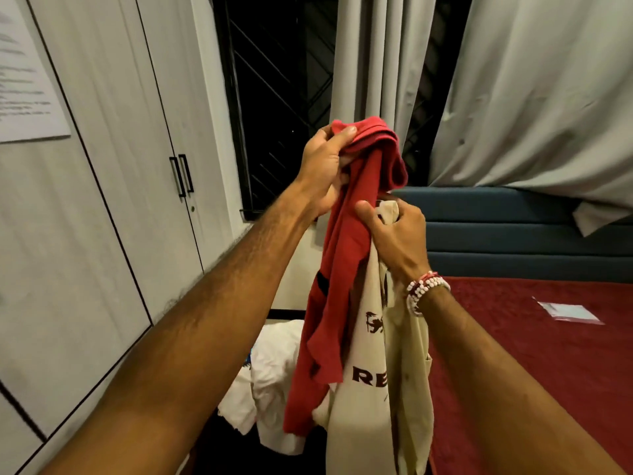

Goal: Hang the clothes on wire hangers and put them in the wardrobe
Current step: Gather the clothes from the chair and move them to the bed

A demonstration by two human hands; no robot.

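A person sorts laundry in a bedroom, with the job seemingly in its early stages. The left hand (pixel 323 166), raised, has its fingers curled round the bunched top of a red shirt (pixel 346 269). The right hand (pixel 394 234), just below it, clutches the top of a cream shirt (pixel 363 423) and presses its thumb against the red one. Both garments hang down between the forearms. No wire hanger shows plainly; a thin dark line just above the right hand is too small to identify. The wardrobe (pixel 120 132), left of the left arm, has its doors closed. More white clothes (pixel 277 371) lie heaped below the hands, waiting their turn.
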